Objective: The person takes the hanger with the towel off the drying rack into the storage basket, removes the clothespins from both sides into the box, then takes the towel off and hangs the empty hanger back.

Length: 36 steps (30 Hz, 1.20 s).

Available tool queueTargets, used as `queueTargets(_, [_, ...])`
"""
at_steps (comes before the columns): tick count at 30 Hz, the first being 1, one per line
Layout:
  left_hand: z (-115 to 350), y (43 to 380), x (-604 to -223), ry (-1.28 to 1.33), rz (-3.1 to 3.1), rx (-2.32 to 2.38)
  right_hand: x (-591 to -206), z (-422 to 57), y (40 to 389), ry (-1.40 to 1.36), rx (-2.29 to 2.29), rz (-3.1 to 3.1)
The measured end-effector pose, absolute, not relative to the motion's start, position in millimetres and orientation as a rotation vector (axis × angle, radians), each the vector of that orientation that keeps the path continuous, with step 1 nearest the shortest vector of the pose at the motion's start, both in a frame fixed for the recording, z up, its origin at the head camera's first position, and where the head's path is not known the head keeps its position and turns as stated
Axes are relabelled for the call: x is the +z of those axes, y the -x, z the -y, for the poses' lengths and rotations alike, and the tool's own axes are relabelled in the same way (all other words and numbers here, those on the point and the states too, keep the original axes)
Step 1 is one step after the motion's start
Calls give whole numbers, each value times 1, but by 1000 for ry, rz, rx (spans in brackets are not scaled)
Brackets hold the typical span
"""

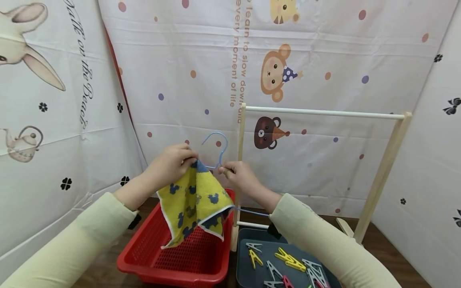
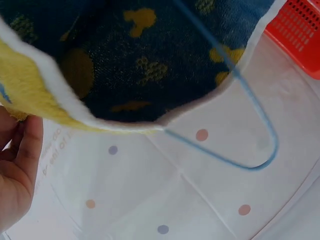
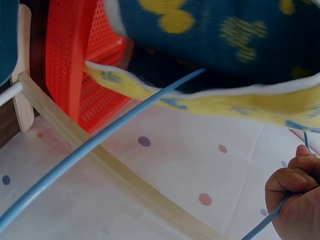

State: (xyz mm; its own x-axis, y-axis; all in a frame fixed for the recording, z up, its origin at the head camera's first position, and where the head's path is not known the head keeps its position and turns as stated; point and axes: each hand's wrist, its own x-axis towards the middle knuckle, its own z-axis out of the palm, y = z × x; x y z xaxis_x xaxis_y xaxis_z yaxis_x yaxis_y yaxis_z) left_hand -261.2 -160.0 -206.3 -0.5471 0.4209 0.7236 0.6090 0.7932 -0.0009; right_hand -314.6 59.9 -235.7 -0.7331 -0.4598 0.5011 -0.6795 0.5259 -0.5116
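Note:
My left hand (image 1: 173,162) pinches the top of a small towel (image 1: 207,188), yellow with blue mouse-head shapes on one side and blue on the other. From there the towel drapes over a blue wire hanger (image 1: 226,146). Just below the hook, my right hand (image 1: 239,174) grips the hanger wire, its fingers curled round it as the right wrist view confirms. The hook points up and to the left. In the left wrist view, one rounded corner of the hanger (image 2: 272,142) sticks out past the towel's white edge. The towel's lower corners hang over a red basket.
Below the towel stands the red perforated basket (image 1: 174,276). Beside it a dark tray (image 1: 243,256) holds several yellow, grey and pink clothespins (image 1: 288,259). Behind the tray rises a wooden rack with a white top bar (image 1: 324,113). Printed cloth (image 1: 201,52) surrounds the dark table.

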Motion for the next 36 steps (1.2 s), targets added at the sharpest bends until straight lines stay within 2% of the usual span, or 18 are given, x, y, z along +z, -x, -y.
queueTargets(14, [166,250,-190,712,2232,-487,-266,-55,319,-951,1068,2498])
queueTargets(26, [176,231,-161,518,2274,-539,-284,-53,324,-921,1051,2524])
queueTargets(36, [190,221,-144,454,2203,-576,-293,-54,328,-910,1056,2554])
